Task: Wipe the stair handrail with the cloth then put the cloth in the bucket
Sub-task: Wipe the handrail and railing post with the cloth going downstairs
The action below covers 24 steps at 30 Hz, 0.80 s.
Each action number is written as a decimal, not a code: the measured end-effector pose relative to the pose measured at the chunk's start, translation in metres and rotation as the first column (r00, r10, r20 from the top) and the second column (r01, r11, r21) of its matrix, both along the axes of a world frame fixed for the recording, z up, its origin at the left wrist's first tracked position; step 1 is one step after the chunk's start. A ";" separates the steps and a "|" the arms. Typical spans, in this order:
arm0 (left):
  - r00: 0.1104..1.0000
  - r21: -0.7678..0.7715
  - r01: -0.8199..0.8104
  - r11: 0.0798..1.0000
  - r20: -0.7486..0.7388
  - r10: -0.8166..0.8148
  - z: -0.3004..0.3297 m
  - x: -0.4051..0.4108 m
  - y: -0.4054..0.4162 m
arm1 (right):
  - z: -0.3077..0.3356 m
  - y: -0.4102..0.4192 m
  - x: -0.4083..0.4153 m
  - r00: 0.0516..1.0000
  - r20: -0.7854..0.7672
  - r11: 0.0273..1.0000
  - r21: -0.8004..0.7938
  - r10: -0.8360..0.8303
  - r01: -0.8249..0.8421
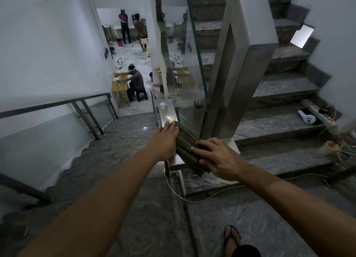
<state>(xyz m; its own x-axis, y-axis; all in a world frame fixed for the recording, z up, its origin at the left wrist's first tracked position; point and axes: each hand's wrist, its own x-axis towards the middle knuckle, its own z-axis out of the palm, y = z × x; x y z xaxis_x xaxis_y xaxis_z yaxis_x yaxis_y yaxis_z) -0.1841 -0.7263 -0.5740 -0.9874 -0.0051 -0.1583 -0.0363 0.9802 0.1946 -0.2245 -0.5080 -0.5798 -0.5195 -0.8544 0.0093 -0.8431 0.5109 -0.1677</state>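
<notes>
While both hands press it, cloth [189,148] lies lengthwise along handrail [166,110].

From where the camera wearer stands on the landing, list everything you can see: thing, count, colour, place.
cloth: one, dark olive, folded on the handrail end, under both hands
handrail: one, shiny steel, running down from the landing
glass panel: one, clear, right of the handrail
paper cup: one, white, on a lower right step
power strip: one, white, on a right step
white cable: one, across the landing floor
pink buckets: at least two, far room below
people: three, far room below
sandalled foot: one, bottom edge
hands: left and right, both on the cloth
</notes>
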 end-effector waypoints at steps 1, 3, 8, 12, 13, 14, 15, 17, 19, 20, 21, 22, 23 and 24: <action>0.998 -0.034 -0.018 0.999 -0.055 0.016 0.001 0.001 0.003 | 0.000 -0.001 -0.003 1.000 0.012 1.000 0.008 -0.008 0.008; 0.983 -0.064 -0.094 0.994 -0.163 0.083 -0.001 0.006 0.012 | -0.004 -0.002 -0.005 0.999 0.043 0.999 0.037 -0.022 0.021; 0.983 0.021 -0.183 0.983 -0.024 0.183 -0.007 0.005 0.024 | -0.023 -0.005 0.009 0.998 -0.035 0.993 0.106 -0.052 0.056; 0.995 0.050 -0.093 0.994 -0.023 0.094 -0.007 -0.003 0.003 | -0.016 -0.030 0.028 0.991 -0.025 0.987 0.087 -0.130 0.132; 0.997 0.067 -0.068 0.995 -0.016 0.069 -0.008 -0.005 -0.005 | -0.015 -0.037 0.031 0.989 -0.024 0.986 0.076 -0.145 0.146; 0.999 0.084 -0.041 0.996 -0.010 0.042 -0.008 -0.008 -0.014 | -0.013 -0.045 0.034 0.987 -0.017 0.984 0.072 -0.161 0.162; 1.000 0.090 -0.013 0.996 -0.007 0.014 -0.008 -0.011 -0.022 | -0.012 -0.052 0.037 0.984 -0.006 0.982 0.062 -0.180 0.180; 0.999 0.094 0.039 0.995 -0.002 -0.039 -0.008 -0.018 -0.034 | -0.013 -0.065 0.041 0.972 0.040 0.973 0.037 -0.230 0.228; 0.997 0.105 0.078 0.991 -0.001 -0.079 -0.008 -0.025 -0.043 | -0.016 -0.076 0.046 0.956 0.078 0.959 0.029 -0.282 0.280; 0.996 0.106 0.091 0.990 -0.001 -0.091 -0.008 -0.028 -0.046 | -0.016 -0.082 0.046 0.948 0.091 0.952 0.029 -0.306 0.304; 0.995 0.108 0.097 0.989 0.006 -0.098 -0.007 -0.032 -0.049 | -0.017 -0.087 0.045 0.940 0.107 0.946 0.033 -0.325 0.323; 0.995 0.117 0.098 0.988 0.015 -0.100 -0.006 -0.036 -0.052 | -0.018 -0.093 0.045 0.932 0.126 0.940 0.039 -0.340 0.338; 0.995 0.137 0.089 0.987 0.026 -0.093 -0.004 -0.039 -0.055 | -0.018 -0.099 0.044 0.925 0.140 0.936 0.039 -0.353 0.351; 0.996 0.160 0.075 0.984 0.035 -0.082 -0.001 -0.043 -0.058 | -0.019 -0.104 0.042 0.920 0.149 0.931 0.039 -0.364 0.362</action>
<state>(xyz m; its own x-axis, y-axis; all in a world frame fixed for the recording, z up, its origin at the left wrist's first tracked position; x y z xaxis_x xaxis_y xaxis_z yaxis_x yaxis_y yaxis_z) -0.2274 -0.7842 -0.5748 -0.9764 0.1007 -0.1913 0.0286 0.9372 0.3475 -0.1824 -0.6118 -0.5991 -0.7884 -0.6067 -0.1013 -0.5648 0.7793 -0.2714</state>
